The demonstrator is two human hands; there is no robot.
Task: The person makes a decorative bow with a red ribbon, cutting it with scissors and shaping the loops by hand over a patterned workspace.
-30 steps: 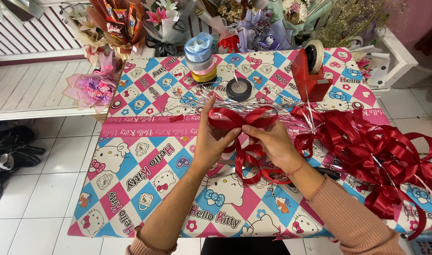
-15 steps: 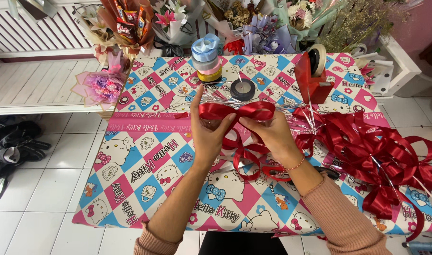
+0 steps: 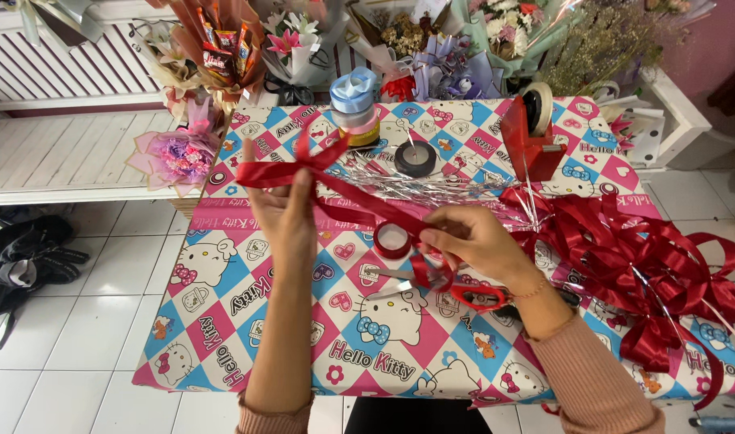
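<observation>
Fingers of our left hand (image 3: 285,210) pinch the red ribbon (image 3: 347,197); our right hand (image 3: 472,241) grips its other end (above red-handled scissors (image 3: 456,289)).

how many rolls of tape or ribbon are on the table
4: a stack of ribbon spools at the back, a black roll beside it, one in the red dispenser, a red roll between the hands. Others may be hidden.

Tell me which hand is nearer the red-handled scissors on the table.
Right. The right hand pinches ribbon directly above the scissors, almost touching them. The left hand holds the red bow up, well off to their left.
</observation>
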